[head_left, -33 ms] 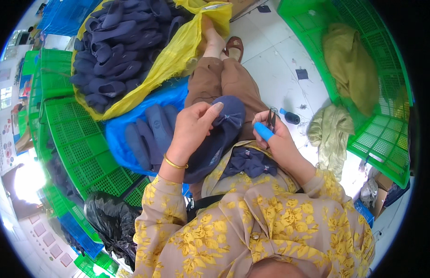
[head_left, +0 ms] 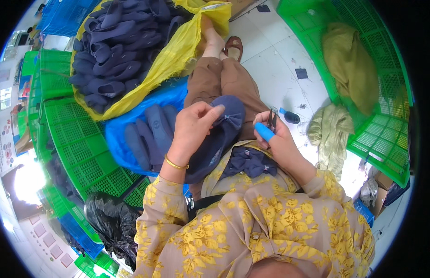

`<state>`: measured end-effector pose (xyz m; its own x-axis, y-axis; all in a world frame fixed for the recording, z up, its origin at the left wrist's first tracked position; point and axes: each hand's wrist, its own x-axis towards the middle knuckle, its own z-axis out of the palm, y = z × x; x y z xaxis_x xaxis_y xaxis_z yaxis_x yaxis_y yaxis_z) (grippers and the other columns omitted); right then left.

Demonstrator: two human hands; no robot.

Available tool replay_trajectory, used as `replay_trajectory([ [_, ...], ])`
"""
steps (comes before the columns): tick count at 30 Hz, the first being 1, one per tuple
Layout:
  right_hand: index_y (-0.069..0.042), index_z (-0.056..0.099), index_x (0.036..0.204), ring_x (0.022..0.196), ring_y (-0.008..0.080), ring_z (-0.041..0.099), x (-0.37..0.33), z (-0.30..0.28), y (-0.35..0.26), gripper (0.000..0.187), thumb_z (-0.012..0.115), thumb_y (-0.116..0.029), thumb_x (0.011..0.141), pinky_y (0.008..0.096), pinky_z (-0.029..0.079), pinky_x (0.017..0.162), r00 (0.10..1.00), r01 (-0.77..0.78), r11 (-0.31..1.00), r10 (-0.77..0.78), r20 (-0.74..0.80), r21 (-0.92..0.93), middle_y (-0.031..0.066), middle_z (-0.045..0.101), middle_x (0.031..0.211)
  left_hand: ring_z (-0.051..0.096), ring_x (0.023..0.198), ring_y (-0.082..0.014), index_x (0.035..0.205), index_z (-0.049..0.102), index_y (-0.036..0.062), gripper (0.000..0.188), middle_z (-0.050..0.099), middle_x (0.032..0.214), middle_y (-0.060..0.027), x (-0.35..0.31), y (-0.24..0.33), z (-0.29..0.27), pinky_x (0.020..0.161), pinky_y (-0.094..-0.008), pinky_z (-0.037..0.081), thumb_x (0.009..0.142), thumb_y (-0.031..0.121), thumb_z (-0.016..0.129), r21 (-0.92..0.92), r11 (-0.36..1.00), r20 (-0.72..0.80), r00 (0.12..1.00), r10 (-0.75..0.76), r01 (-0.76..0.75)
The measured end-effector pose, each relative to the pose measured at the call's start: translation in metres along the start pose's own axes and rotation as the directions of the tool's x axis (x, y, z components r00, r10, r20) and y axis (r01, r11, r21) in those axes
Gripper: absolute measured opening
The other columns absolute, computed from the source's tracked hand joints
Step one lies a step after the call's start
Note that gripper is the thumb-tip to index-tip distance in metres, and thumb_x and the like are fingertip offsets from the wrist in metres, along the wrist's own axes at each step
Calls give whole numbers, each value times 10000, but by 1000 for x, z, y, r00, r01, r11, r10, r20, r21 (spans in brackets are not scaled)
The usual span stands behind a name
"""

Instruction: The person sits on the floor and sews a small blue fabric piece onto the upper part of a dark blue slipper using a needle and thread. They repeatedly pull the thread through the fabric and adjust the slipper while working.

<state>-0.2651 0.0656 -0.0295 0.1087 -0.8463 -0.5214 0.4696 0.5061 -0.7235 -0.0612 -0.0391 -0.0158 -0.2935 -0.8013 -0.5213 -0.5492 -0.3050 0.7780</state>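
Note:
My left hand is closed on a navy fabric shoe with a small bow on its toe. Its thumb presses near the bow, while the other fingers are partly hidden. To the right, my right hand is curled around small dark thread snips, their blades pointing up. Blue tape wraps that hand's thumb. Several navy fabric bows lie in my lap, just below the hands. Beside my left wrist, several navy shoes rest in a row on a blue plastic bag.
A yellow woven sack full of navy shoes stands at the far left. Green crates line the left side, and another green crate holds olive cloth at right. A dark thread spool lies on the tiled floor.

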Motion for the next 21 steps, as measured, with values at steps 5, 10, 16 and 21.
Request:
replay_trajectory([
  [5, -87, 514, 1037, 570, 54, 383, -10, -11, 2, 76, 519, -63, 964, 204, 323, 522, 999, 3, 993, 2, -44, 121, -25, 448, 725, 543, 704, -37, 1008, 626, 35, 179, 591, 799, 29, 6, -26, 11, 635, -174, 439, 842, -4, 682, -191, 970, -150, 981, 125, -152],
  [10, -104, 559, 1031, 488, 57, 328, -24, -64, 7, 77, 544, -111, 956, 228, 286, 463, 976, 8, 915, 82, -204, 404, -31, 418, 663, 549, 798, -36, 1102, 584, 34, 278, 593, 874, 30, -2, -30, 12, 733, -171, 441, 847, -51, 652, -442, 884, -144, 985, 95, -150],
  [16, -119, 494, 839, 469, 55, 277, -93, -248, 25, 169, 475, -172, 999, 220, 238, 436, 808, 261, 775, 150, -570, 575, -48, 367, 648, 542, 798, -35, 1145, 569, 43, 329, 577, 875, 39, -4, -38, 18, 733, -173, 441, 847, -73, 644, -470, 860, -137, 979, 151, -198],
  [21, -105, 444, 742, 426, 69, 259, -256, -453, 26, 257, 476, -155, 991, 210, 294, 424, 416, 481, 748, 264, -870, 457, -39, 296, 559, 544, 814, -33, 1156, 568, 47, 337, 576, 890, 45, -2, -39, 20, 750, -174, 442, 852, -80, 639, -475, 847, -174, 969, 176, -239],
])
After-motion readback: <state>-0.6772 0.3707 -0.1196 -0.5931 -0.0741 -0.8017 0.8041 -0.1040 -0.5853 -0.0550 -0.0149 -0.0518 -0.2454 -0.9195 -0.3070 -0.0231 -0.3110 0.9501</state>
